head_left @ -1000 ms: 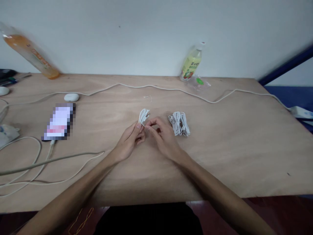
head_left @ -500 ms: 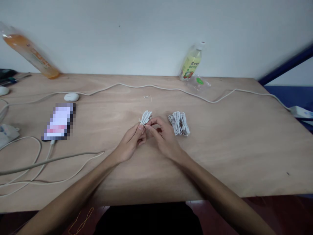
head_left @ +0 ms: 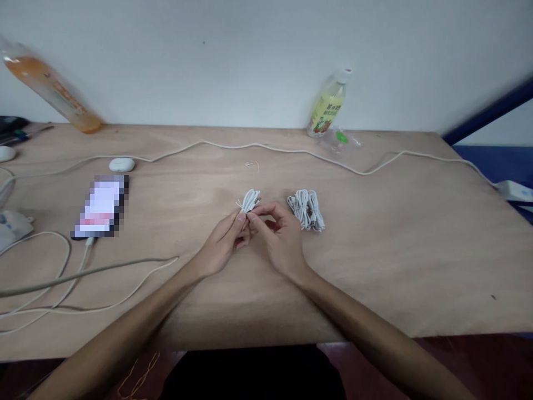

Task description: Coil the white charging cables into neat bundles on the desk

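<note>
My left hand (head_left: 225,239) is closed round the lower end of a coiled white cable (head_left: 251,199), its thumb pressed on the coil. Thin white tie ends (head_left: 239,203) stick out from the coil's left side. From the right, my right hand (head_left: 281,233) pinches at the coil's lower edge, thumb and forefinger together. Its fingertips cover the exact spot they grip. Just to the right of that hand, several more coiled white cables (head_left: 306,210) lie side by side on the table.
Short white tie pieces (head_left: 251,165) lie beyond my hands on the wooden table (head_left: 395,250). A long white cord (head_left: 275,149) crosses the back. A phone (head_left: 100,205), an earbud case (head_left: 121,164) and an orange drink bottle (head_left: 54,91) are left; a yellow bottle (head_left: 327,108) stands behind.
My right hand has shifted and turned slightly at the coil, its knuckles now a little further right. The left hand keeps its hold, and the cables on the table lie as before.
</note>
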`<control>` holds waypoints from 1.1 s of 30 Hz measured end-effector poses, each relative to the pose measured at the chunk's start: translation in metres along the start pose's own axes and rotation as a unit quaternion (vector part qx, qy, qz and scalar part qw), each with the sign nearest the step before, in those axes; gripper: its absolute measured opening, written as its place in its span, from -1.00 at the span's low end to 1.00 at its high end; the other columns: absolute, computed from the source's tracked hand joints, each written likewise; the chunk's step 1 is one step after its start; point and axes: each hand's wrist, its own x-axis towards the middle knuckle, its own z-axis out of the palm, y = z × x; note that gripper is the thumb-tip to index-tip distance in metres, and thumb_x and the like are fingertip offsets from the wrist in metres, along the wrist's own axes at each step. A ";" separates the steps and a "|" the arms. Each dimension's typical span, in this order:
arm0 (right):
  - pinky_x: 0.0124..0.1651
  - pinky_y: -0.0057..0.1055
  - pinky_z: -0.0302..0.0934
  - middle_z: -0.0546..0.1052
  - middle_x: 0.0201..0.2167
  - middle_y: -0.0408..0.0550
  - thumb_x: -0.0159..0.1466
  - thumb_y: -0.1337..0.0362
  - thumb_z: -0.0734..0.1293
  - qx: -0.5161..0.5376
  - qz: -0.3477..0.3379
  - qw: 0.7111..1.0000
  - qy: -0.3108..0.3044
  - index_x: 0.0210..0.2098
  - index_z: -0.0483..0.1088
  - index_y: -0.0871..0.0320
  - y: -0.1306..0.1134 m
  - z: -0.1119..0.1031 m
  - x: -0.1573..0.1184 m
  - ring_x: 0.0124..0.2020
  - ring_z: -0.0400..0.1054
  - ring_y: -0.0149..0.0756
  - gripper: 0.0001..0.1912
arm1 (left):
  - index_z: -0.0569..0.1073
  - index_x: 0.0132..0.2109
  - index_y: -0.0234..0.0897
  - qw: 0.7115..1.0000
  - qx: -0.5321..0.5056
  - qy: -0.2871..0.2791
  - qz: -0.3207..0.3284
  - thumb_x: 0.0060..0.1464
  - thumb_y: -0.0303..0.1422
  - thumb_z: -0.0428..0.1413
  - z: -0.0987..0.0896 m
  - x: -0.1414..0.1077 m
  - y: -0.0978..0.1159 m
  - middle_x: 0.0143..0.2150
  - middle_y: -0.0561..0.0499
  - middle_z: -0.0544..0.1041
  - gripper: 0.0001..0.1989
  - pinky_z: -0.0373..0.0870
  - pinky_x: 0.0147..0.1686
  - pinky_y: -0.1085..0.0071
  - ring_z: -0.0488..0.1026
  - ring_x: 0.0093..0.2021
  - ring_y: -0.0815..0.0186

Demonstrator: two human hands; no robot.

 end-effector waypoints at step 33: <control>-0.45 -0.44 0.36 0.52 -0.24 -0.17 0.32 0.24 0.53 0.051 -0.011 0.992 -0.117 0.15 0.50 -0.13 0.001 -0.019 0.016 -0.25 0.46 -0.28 -0.57 | 0.30 -0.37 -0.21 0.996 -0.057 -0.048 -0.047 0.22 0.16 0.31 -0.003 0.000 0.004 -0.45 0.15 0.18 -0.42 -0.02 -0.55 0.44 0.02 -0.49 0.43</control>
